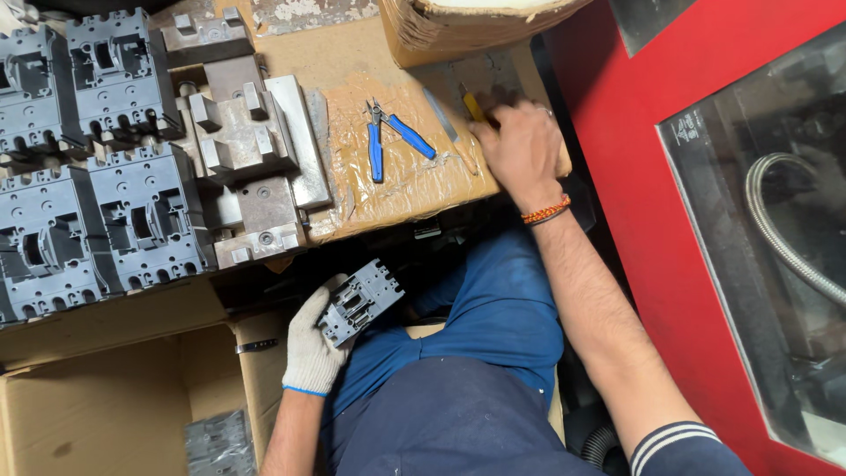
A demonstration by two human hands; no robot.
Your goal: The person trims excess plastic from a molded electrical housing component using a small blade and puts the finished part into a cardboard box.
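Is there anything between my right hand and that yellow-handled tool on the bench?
Nothing visible stands between them. The right hand is already on the yellow-handled tool, its fingers covering most of it. The blue pliers lie apart to the side on the bench. The gloved left hand holds a grey housing lower down.

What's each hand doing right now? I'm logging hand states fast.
Left hand: gloved, closed on a grey moulded housing.
Right hand: bare, fingers on a yellow-handled tool; grip unclear.

A grey moulded plastic breaker housing (359, 301), boxy with slots and square openings, sits tilted in the near centre, below the worktop edge. A yellow-handled tool (473, 107) lies at the far right of the worktop, mostly hidden.
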